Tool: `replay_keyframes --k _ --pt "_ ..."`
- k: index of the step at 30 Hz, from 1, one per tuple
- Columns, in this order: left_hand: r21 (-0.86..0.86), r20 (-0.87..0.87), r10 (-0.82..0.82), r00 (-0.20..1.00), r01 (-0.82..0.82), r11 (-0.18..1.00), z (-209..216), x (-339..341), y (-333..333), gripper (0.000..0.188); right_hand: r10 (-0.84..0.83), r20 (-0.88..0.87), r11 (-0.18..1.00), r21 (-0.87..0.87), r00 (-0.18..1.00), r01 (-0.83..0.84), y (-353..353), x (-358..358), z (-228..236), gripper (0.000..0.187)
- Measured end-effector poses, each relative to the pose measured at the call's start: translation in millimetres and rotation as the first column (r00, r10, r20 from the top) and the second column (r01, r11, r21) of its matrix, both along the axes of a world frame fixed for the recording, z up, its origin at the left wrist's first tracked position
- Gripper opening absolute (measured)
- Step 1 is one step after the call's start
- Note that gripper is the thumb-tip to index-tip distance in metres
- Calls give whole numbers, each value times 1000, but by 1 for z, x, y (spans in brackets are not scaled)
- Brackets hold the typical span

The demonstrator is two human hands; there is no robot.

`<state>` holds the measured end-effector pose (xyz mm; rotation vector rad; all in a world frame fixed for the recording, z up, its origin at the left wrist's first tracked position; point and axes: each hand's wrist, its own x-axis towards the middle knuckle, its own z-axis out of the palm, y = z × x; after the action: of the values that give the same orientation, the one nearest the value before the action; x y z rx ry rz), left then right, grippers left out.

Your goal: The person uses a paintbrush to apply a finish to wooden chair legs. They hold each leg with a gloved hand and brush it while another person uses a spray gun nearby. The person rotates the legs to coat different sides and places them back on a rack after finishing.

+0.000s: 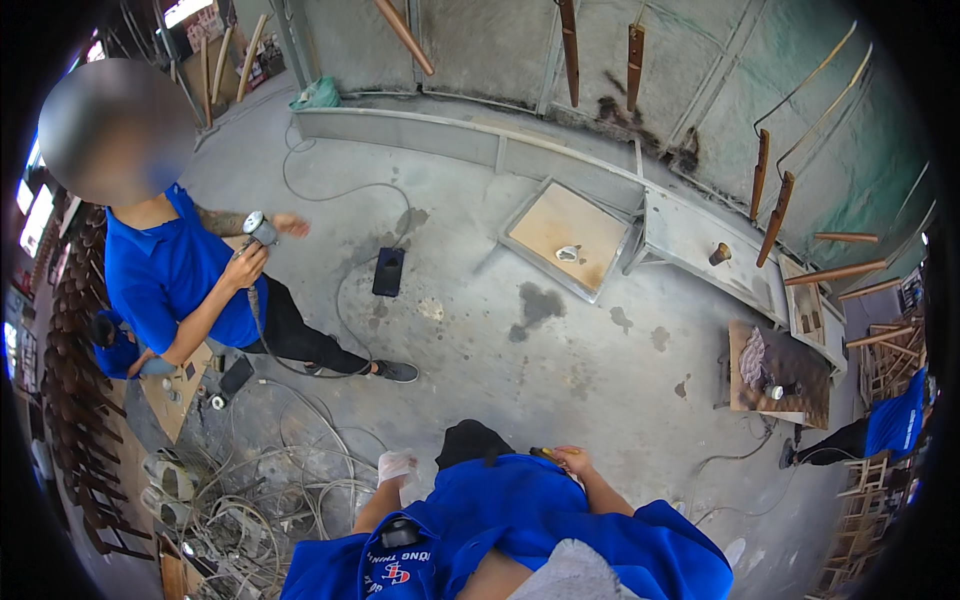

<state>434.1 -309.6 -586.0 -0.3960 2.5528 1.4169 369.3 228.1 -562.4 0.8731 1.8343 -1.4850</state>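
Low in the picture, at the left of my blue shirt, is my left hand (397, 467). Something white and thin covers it, a glove or a cloth; I cannot tell which, and its fingers do not show clearly. My right hand (574, 460) is in front of my waist at the right, its fingers closed on a small yellow-and-dark tool (543, 454) whose kind is too small to make out. Neither hand touches the furniture around me.
At left a person (180, 280) in blue holds a spray gun with a round cup (260, 228). A hose (345, 310) crosses the floor near a dark flat device (388, 272). Tangled hoses (330, 450) lie lower left. Ahead are a board-topped stand (570, 225) and hanging wooden parts (635, 65).
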Motion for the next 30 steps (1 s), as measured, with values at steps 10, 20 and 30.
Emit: replay_keyframes --k 10,20,30 --pt "440 397 314 862 -479 760 34 -31 16 19 13 -156 997 -70 988 -24 2 10 -26 29" --pt "518 297 170 940 -308 798 145 -276 57 56 42 -562 993 117 826 29 9 -152 143 48" --pt "983 185 115 976 -182 -36 229 -654 187 86 -931 -360 344 -919 -52 194 42 -254 348 21"
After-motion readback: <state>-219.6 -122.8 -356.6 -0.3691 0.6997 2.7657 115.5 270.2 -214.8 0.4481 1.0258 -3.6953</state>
